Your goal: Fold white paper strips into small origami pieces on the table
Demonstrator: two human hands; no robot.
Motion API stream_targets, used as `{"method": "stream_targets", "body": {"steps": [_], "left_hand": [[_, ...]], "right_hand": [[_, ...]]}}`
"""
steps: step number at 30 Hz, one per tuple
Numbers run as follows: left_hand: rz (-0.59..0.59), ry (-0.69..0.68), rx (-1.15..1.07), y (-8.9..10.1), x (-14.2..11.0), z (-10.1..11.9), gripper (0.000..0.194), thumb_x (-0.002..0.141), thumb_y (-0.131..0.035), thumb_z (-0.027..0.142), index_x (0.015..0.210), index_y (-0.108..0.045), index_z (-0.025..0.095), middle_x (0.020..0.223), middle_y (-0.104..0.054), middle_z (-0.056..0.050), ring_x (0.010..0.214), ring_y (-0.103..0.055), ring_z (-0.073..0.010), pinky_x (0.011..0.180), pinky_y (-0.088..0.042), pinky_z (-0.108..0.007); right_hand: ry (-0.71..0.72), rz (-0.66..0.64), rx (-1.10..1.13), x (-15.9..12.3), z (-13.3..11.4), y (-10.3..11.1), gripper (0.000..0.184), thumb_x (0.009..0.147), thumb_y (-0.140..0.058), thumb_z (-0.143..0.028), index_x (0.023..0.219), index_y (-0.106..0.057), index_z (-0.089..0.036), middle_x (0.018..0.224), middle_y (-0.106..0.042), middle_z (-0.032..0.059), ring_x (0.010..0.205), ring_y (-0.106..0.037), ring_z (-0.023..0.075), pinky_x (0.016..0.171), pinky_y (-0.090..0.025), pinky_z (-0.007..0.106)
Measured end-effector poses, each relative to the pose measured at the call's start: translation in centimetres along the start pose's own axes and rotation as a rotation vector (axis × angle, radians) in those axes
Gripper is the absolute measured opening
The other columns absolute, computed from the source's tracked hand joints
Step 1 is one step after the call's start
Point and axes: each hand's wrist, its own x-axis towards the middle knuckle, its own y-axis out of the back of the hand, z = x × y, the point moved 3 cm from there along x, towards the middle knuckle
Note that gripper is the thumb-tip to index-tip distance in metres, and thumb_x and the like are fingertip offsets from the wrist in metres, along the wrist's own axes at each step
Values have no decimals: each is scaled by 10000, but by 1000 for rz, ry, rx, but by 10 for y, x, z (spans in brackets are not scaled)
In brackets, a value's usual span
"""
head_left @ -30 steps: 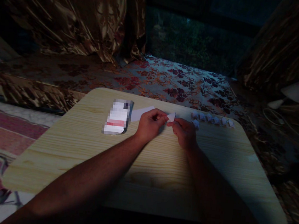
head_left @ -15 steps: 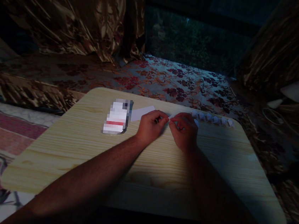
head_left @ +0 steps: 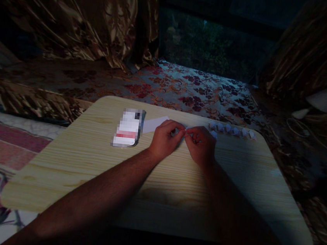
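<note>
Paper piece [head_left: 186, 129]: at the centre of the frame, small, white and mostly hidden by fingertips. From where I stand, the near zone is wooden tabletop [head_left: 69, 159], with both forearms crossing it from the bottom edge. Left hand [head_left: 164, 139]: fingers curled, thumb and forefinger pinched on the piece. Right hand [head_left: 201, 145]: likewise curled, pinching it from the other side. Step in hand, as judged: folding or creasing. The next move calls for an even, light pinch with edges aligned.

Left of centre lie a flat, phone-like object [head_left: 127, 128] and, just beside it, a white sheet [head_left: 152, 125]. Right of centre, folded white pieces [head_left: 235, 131] form a row near the far edge; whether they hold anything, I cannot tell. I see no other possible container. Beyond: patterned cloth [head_left: 190, 88], then a dark window [head_left: 207, 41].
</note>
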Motion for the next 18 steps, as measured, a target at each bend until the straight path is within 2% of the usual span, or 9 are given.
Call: {"method": "stream_targets", "body": {"steps": [8,18], "left_hand": [[-13,-49,28,0,0,1,102,872,-659,278,840,-715,199,806,-692,-41,819,-604,-183,746,-472,-319],[-12,-108,25,1,0,2,117,855,-688,298,821,-725,193,795,-704,-51,808,-613,-194,761,-474,-334]], "right_hand": [[6,-12,-18,0,-2,1,123,784,-617,-111,809,-687,-209,690,-581,-16,592,-512,122,589,-426,262],[74,-28,-35,0,-4,2,117,795,-605,-112,790,-689,-194,705,-616,1,604,-529,125,620,-446,265]]}}
